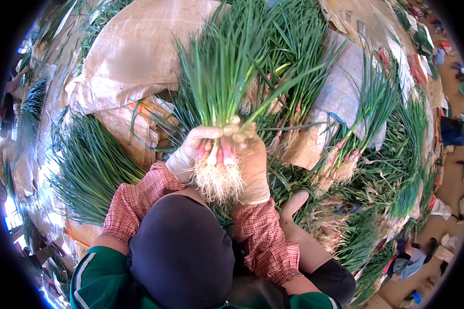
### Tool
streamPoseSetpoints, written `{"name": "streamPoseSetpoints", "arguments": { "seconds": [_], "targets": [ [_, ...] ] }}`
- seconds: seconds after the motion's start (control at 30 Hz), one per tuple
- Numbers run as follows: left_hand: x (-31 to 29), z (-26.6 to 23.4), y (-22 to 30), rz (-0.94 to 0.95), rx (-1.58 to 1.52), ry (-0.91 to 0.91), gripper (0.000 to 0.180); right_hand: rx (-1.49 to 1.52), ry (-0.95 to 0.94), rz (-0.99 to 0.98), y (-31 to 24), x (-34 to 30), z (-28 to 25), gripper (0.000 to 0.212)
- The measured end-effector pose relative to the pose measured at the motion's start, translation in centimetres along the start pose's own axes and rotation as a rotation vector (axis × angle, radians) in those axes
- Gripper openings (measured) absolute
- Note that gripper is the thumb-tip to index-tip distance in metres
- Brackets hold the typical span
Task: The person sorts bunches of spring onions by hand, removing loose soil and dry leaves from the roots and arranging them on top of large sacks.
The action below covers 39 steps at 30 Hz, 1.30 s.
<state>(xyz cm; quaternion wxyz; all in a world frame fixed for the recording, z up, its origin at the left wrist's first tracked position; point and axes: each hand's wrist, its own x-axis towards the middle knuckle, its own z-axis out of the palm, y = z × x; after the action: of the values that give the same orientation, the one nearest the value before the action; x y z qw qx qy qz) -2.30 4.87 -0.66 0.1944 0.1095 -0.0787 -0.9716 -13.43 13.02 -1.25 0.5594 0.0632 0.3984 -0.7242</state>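
In front of me I hold up a bunch of spring onions (219, 95), its green leaves pointing away and its pink and white bulbs and pale, stringy roots toward me. My left hand (189, 149), in a whitish glove, is closed around the left side of the bunch just above the bulbs. From the right, my gloved right hand (251, 159) grips the same bunch, its fingers bent at the stems and close to the left fingers. One long leaf sticks out to the right above the right hand. Red checked sleeve covers reach up both forearms.
Spring onions lie in a pile (90, 167) at the left and a loose bunch (358, 134) at the right. A pale woven sack (131, 56) spreads at the far left; a greyish sack (340, 85) lies right of centre. A dark rounded cloth shape (180, 252) fills the lower middle.
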Motion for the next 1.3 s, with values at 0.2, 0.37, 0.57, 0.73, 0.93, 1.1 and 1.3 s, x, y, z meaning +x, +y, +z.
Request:
{"name": "streamPoseSetpoints", "arguments": {
  "seconds": [0.2,0.37,0.57,0.73,0.93,1.1,1.3],
  "targets": [
    [-0.8,2.3,2.2,0.119,-0.063,-0.148,0.062,-1.449,-0.190,-0.055,-2.6,-0.5,-6.6,0.039],
    [-1.3,1.3,3.1,0.003,-0.013,0.044,0.071,-2.044,0.600,-0.204,-10.3,6.9,-2.7,0.027],
    [-0.5,2.1,1.3,-0.180,0.350,0.168,0.050,-1.634,0.288,-0.311,-12.7,7.2,-4.9,0.022],
    [0.9,-1.7,-0.5,-0.128,0.692,0.223,0.035,-1.153,0.021,-0.154,-6.2,0.4,-1.6,0.011],
    [0.5,0.6,0.1,-0.239,0.507,0.168,0.035,-0.094,0.169,-0.075,-2.1,-0.5,-2.2,0.020],
    [0.0,1.5,-0.1,-0.203,0.465,0.182,0.036,-0.165,0.176,-0.110,-1.3,-1.0,-2.3,0.021],
    [0.0,0.8,-0.3,-0.140,0.450,0.207,0.036,0.117,0.169,0.058,-0.5,-2.4,-3.7,0.021]
  ]
}}
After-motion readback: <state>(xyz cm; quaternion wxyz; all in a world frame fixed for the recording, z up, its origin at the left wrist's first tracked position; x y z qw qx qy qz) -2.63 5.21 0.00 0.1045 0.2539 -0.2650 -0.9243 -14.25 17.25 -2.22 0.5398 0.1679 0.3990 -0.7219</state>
